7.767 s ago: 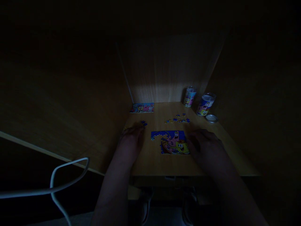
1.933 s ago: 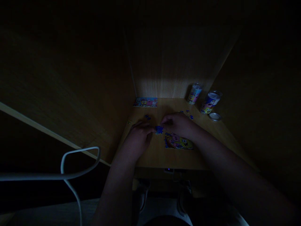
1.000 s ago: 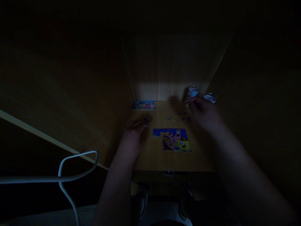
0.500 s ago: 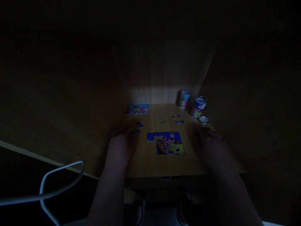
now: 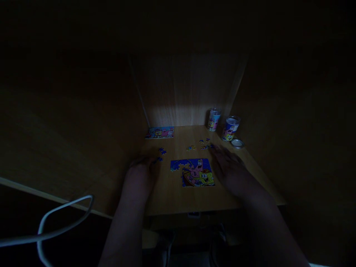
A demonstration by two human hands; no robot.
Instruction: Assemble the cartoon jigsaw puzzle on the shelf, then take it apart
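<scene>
Part-built puzzle lies between two hands in a dim wooden nook

A part-built flat jigsaw puzzle in blue, pink and yellow (image 5: 198,175) lies just below the middle of the frame on a pale wooden desktop (image 5: 172,198). Above it, loose pieces form a band: yellowish ones (image 5: 191,148) in the middle and blue-and-yellow ones (image 5: 205,147) to the right. Dark blue loose pieces (image 5: 162,151) lie to its upper left. Farther up, a complete rectangular jigsaw puzzle with a light-blue top (image 5: 160,132) sits near the left panel. Right of centre stand two upright printed cylindrical canisters with clear tops (image 5: 213,121) (image 5: 230,129); a round silvery lid (image 5: 237,143) lies just beside the nearer one. A white cable (image 5: 55,233) loops across the lower left, well apart from the puzzle.

The part-built puzzle's long axis runs left to right, nearly level; its printed figures have their heads toward the top of the frame. A strip of its upper edge reaches out left above a gap at the lower left.

The right hand (image 5: 229,170) spreads palm-down beside its right edge, fingers extended and loosely together, gripping nothing visible. The left hand (image 5: 140,174) curls near the dark blue pieces; its fingertips are too dark to tell whether it holds one.
</scene>
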